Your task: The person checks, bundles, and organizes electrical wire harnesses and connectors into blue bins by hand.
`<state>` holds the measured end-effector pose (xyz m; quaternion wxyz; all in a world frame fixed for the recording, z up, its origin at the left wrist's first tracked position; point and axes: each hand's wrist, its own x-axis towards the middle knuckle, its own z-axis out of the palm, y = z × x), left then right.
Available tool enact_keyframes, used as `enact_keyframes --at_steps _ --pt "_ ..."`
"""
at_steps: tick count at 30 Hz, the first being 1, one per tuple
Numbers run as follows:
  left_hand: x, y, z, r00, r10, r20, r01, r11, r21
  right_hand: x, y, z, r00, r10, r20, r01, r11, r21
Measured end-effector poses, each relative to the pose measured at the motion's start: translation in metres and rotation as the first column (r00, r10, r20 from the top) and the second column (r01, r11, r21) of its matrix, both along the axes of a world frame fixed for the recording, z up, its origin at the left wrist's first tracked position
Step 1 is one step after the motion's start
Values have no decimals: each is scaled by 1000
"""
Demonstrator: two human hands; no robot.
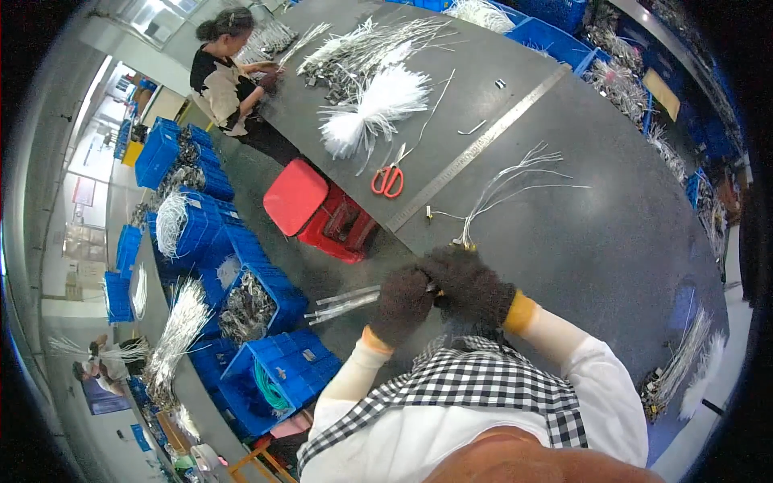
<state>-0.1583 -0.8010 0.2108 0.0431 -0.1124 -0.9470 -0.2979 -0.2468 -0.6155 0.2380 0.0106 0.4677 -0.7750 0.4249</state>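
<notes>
At the table's near edge, my left hand and my right hand meet, both in dark brown knit gloves with fingers curled. A bunch of flat white wires sticks out leftward from my closed left hand. My right hand is closed against the left; a small dark part shows between them, too hidden to name. Just beyond my right hand, a loose spray of thin white wires lies on the table, its gathered end with small yellowish connectors close to the glove.
The grey table carries a steel ruler, red-handled scissors, white tie bundles and wire harnesses. A red stool stands left. Blue crates line the left and far sides. A co-worker sits at the far left.
</notes>
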Motion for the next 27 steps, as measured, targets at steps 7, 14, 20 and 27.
enact_keyframes --at_steps 7,14,20,27 --pt "81 -29 -74 933 50 356 -158 947 281 30 -21 -110 868 281 410 -418 859 295" --pt "132 -7 -170 975 22 222 -10 998 -54 56 -29 -213 882 470 28 -439 800 409" --pt "86 55 -171 836 40 547 5 997 -80 31 2 -251 905 422 50 -411 838 359" --pt "37 117 -190 907 154 392 -152 988 -36 -27 49 -184 849 524 -61 -419 741 524"
